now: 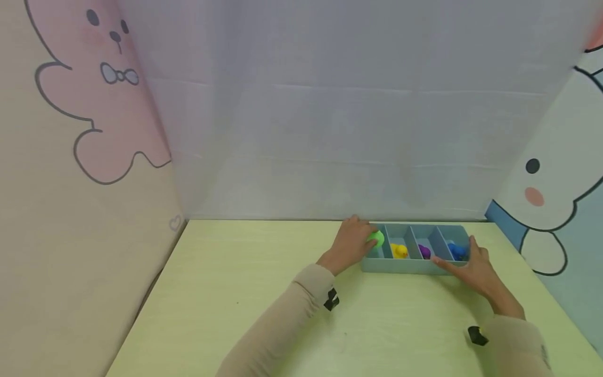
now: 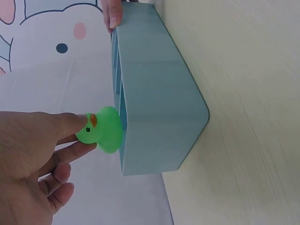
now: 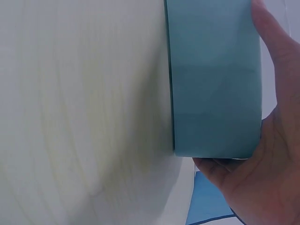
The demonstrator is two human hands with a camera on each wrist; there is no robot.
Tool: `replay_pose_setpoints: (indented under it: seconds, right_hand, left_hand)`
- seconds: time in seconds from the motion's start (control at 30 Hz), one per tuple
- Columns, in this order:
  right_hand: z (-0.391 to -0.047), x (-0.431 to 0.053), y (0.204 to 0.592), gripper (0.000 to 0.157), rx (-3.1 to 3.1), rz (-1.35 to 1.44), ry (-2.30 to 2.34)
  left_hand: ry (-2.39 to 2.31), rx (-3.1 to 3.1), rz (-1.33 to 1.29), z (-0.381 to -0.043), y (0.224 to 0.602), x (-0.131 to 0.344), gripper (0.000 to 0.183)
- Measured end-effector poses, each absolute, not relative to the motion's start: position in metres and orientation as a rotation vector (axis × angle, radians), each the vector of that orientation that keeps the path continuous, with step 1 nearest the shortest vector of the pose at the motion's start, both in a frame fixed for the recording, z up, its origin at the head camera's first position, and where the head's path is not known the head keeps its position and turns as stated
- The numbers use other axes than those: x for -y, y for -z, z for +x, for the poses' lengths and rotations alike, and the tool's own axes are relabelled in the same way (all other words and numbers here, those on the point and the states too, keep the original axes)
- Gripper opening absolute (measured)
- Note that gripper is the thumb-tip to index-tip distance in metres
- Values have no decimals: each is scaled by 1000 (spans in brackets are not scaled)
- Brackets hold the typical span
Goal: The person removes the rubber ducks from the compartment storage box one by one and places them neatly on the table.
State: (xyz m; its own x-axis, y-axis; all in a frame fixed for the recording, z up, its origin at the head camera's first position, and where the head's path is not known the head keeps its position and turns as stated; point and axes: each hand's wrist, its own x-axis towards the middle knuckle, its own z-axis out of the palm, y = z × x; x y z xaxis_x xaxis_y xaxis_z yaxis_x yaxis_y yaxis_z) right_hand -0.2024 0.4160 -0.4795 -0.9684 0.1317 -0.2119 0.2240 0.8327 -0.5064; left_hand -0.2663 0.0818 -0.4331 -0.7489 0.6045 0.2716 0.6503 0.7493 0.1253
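A blue-green divided box (image 1: 400,266) stands near the back edge of the table. My left hand (image 1: 349,243) pinches a green rubber duck (image 2: 110,131) by its head between thumb and fingers. The duck's body is right at the opening of the leftmost compartment. My right hand (image 1: 477,271) grips the box's right end, its thumb on the front rim and its fingers round the end wall. Other compartments hold a yellow duck (image 1: 399,251), a purple toy (image 1: 424,252) and a blue toy (image 1: 456,250), the last two partly hidden by the front wall.
The pale yellow tabletop (image 1: 264,293) extends to the left and in front of the box. A white cloth wall (image 1: 320,131) rises just behind it. Printed cartoon panels stand on both sides, with a rabbit figure (image 1: 556,173) at the right.
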Motion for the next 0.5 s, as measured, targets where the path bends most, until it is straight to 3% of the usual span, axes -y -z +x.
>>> replay_pose_setpoints:
  seconds: [0.5]
  right_hand:
    - [-196,-414,482,132,-2854,267,806]
  left_hand:
    - [341,2729,-844,-275,425,-34,31]
